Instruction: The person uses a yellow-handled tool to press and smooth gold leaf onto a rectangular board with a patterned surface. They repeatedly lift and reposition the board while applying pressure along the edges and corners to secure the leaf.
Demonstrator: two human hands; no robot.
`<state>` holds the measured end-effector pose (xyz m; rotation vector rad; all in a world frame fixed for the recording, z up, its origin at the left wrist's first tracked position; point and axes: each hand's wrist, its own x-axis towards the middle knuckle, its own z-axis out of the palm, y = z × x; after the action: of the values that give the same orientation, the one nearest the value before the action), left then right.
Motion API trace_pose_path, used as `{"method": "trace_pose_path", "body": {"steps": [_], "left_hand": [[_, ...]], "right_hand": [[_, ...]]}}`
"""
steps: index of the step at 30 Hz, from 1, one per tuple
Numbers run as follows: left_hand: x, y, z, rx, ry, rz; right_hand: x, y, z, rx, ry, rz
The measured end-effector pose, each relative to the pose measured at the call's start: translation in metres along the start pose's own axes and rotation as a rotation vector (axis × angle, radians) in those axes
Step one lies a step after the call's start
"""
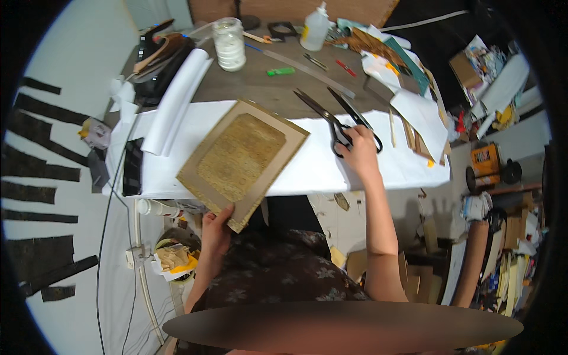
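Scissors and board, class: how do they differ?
The scissors are dark and narrow; the board is broad, tan and patterned. The scissors are pointed; the board is rectangular. The right hand touches the scissors; the left hand grips the board near a corner. Each has one hand on it.

The left hand (pixel 216 229) sits close to the body, pinched firm, its thumb (pixel 225 213) laid on top and the other fingers tucked underneath, mostly hidden from me. Behind those fingers, the bare left forearm (pixel 204 269) slants down toward the trunk. The right hand (pixel 360 149) reaches much farther out, back upward, its fingers bent and closed in a grip. Behind them the right forearm (pixel 380 213) runs back nearly straight to the elbow (pixel 384 254), which shows a slight bend.
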<state>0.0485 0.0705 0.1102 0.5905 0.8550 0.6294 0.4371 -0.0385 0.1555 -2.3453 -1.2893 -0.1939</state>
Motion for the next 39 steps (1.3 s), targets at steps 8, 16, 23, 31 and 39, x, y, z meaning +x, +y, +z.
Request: {"method": "trace_pose_path", "body": {"steps": [8,16,23,31,39], "left_hand": [[-0.021,0.048,0.014,-0.073,-0.074,-0.004],[-0.067,0.086,-0.012,0.200,0.051,1.065],[-0.124,0.171,-0.005,0.796,0.124,1.168],[-0.150,0.168,-0.046,0.270,0.335,0.811],[-0.154,0.172,-0.097,0.215,0.396,0.773]], "right_hand": [[-0.005,-0.156,-0.033,0.350,-0.073,-0.787],[0.013,-0.221,-0.049,0.501,0.163,-1.002],[0.024,-0.293,-0.100,0.601,-0.210,-1.083],[0.131,-0.452,-0.035,0.703,-0.409,-1.078],[0.187,-0.653,0.170,0.085,-0.301,-0.959]]}}
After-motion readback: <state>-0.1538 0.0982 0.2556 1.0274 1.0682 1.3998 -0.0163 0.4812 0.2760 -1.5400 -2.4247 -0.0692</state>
